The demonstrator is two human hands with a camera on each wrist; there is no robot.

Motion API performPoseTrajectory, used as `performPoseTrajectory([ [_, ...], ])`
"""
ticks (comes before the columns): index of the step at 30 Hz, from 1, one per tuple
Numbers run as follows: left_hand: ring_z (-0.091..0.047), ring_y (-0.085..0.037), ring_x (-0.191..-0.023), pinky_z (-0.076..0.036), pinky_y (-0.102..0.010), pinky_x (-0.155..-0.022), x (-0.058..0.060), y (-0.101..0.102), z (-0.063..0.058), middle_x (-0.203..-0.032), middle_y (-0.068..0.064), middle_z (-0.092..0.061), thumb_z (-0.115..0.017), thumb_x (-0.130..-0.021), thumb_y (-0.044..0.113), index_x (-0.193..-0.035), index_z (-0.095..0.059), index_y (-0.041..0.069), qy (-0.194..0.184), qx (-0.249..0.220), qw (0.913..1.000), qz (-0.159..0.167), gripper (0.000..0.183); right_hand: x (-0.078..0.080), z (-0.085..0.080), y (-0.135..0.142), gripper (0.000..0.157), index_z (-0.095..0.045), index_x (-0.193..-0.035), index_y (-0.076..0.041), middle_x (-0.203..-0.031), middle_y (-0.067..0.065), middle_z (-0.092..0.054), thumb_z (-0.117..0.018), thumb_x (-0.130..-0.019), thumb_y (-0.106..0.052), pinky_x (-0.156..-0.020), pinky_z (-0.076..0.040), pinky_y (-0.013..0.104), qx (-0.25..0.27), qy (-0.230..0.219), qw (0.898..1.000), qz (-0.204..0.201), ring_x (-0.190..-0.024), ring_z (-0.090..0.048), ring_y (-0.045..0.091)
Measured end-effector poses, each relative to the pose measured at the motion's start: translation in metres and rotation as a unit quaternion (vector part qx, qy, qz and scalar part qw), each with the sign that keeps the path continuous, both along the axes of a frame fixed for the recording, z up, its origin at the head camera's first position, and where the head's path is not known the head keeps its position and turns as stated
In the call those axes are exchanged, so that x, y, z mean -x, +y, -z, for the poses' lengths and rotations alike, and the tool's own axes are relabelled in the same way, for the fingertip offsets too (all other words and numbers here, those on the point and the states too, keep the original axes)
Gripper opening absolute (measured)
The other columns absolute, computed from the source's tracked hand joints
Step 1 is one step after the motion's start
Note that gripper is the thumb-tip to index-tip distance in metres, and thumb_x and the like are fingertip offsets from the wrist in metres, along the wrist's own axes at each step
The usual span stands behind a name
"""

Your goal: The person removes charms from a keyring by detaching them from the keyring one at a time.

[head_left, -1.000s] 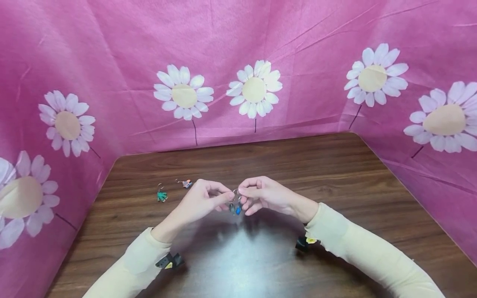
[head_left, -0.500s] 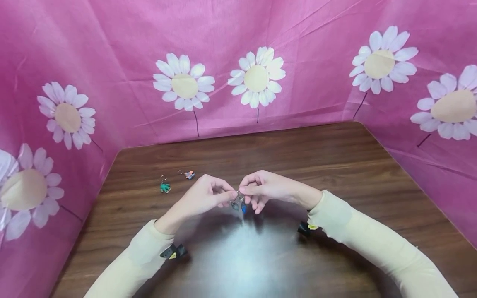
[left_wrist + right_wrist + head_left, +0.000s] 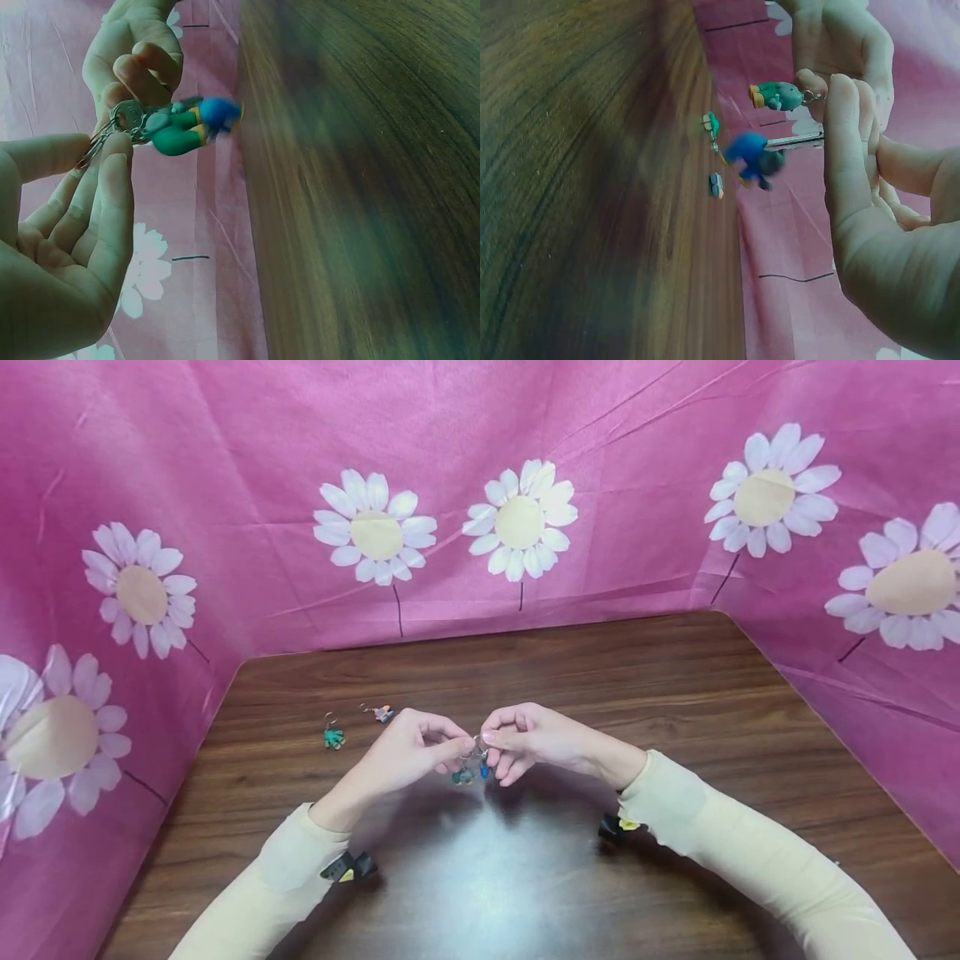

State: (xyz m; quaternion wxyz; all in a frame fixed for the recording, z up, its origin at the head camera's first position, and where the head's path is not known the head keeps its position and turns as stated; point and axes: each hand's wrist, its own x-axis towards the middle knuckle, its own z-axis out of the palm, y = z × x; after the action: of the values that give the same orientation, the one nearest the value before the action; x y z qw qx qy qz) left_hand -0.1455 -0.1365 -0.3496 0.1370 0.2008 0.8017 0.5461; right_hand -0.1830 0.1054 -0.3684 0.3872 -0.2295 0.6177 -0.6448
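Above the middle of the table, my left hand (image 3: 412, 756) and right hand (image 3: 540, 742) meet fingertip to fingertip. Left thumb and fingers pinch metal split rings (image 3: 94, 152), from which a green figure keychain (image 3: 176, 139) with yellow feet dangles. The right thumb and fingers pinch the ring end of a blue figure keychain (image 3: 748, 152), its figure blurred, with a silver metal strip (image 3: 799, 139) leading to the fingertips. Fingers hide much of the rings, so I cannot tell whether they are linked.
On the brown wooden table (image 3: 637, 693), left of my hands, lie a green figure keychain (image 3: 333, 739) and a smaller grey and orange keychain (image 3: 383, 713). A pink cloth (image 3: 450, 435) with white daisies stands around the table's back and sides.
The hanging figures have swung and turned; the green one now shows more clearly at the left. Both hands keep pinching the rings, and the head view has shifted slightly.
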Motion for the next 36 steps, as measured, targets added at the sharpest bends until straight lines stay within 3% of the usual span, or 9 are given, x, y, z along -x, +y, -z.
performPoseTrajectory([
  [6, -0.072, -0.034, -0.076, -0.062, -0.047, -0.072, 0.000, -0.001, 0.001, -0.086, -0.010, -0.076, -0.072, -0.096, 0.019, -0.101, -0.077, 0.001, -0.007, -0.013, 0.9998, -0.014, 0.020, 0.000, 0.002, -0.001, 0.015, -0.060, -0.111, -0.002, -0.093, 0.011, -0.070, -0.053, -0.107, -0.014, -0.078, -0.062, 0.045, 0.024, -0.035, 0.999, -0.003, -0.073, -0.070, 0.019],
  [11, -0.072, -0.035, -0.075, -0.061, -0.054, -0.073, -0.001, -0.002, 0.003, -0.084, -0.009, -0.076, -0.073, -0.095, 0.019, -0.098, -0.078, 0.002, -0.007, -0.005, 0.9999, -0.009, 0.018, 0.000, -0.001, 0.000, 0.019, -0.062, -0.114, 0.000, -0.091, 0.017, -0.068, -0.055, -0.106, -0.016, -0.064, -0.062, 0.035, -0.017, 0.004, 1.000, -0.022, -0.066, -0.066, 0.017],
  [15, -0.072, -0.031, -0.074, -0.062, -0.049, -0.072, -0.001, -0.003, 0.006, -0.084, -0.007, -0.076, -0.074, -0.094, 0.020, -0.098, -0.079, 0.005, -0.004, 0.004, 1.0000, 0.001, 0.017, 0.000, -0.006, 0.000, 0.021, -0.064, -0.113, 0.001, -0.085, 0.016, -0.063, -0.061, -0.103, -0.017, -0.055, -0.056, 0.028, -0.056, 0.030, 0.998, -0.017, -0.060, -0.060, 0.013],
  [19, -0.072, -0.032, -0.073, -0.062, -0.043, -0.069, -0.001, -0.003, 0.006, -0.083, -0.006, -0.076, -0.074, -0.094, 0.020, -0.099, -0.079, 0.006, 0.004, 0.006, 0.9999, 0.010, 0.016, -0.001, -0.008, -0.001, 0.019, -0.064, -0.110, 0.000, -0.082, 0.011, -0.065, -0.064, -0.102, -0.016, -0.055, -0.057, 0.027, -0.055, 0.037, 0.998, -0.011, -0.060, -0.060, 0.013],
  [27, -0.072, -0.043, -0.081, -0.061, -0.053, -0.073, -0.001, -0.002, 0.003, -0.090, -0.013, -0.076, -0.072, -0.096, 0.017, -0.103, -0.076, -0.002, -0.016, -0.060, 0.9981, -0.002, 0.021, -0.002, -0.009, -0.001, 0.012, -0.061, -0.108, -0.004, -0.089, 0.012, -0.066, -0.059, -0.104, -0.015, -0.063, -0.061, 0.033, 0.009, -0.013, 0.999, 0.033, -0.069, -0.065, 0.015],
  [31, -0.072, -0.042, -0.080, -0.061, -0.054, -0.075, -0.001, -0.002, 0.004, -0.089, -0.013, -0.076, -0.072, -0.096, 0.016, -0.102, -0.076, -0.003, -0.032, -0.060, 0.9977, -0.003, 0.021, -0.002, -0.008, 0.001, 0.015, -0.062, -0.109, -0.003, -0.091, 0.015, -0.065, -0.060, -0.104, -0.016, -0.059, -0.061, 0.035, -0.011, -0.010, 1.000, 0.016, -0.067, -0.064, 0.016],
  [36, -0.072, -0.038, -0.077, -0.059, -0.058, -0.076, -0.003, -0.002, 0.007, -0.087, -0.011, -0.076, -0.072, -0.095, 0.015, -0.101, -0.076, -0.002, -0.052, -0.037, 0.9978, 0.015, 0.019, -0.001, -0.006, 0.003, 0.021, -0.065, -0.111, 0.000, -0.082, 0.012, -0.062, -0.063, -0.102, -0.019, -0.051, -0.059, 0.035, -0.059, 0.031, 0.998, -0.015, -0.058, -0.057, 0.014],
])
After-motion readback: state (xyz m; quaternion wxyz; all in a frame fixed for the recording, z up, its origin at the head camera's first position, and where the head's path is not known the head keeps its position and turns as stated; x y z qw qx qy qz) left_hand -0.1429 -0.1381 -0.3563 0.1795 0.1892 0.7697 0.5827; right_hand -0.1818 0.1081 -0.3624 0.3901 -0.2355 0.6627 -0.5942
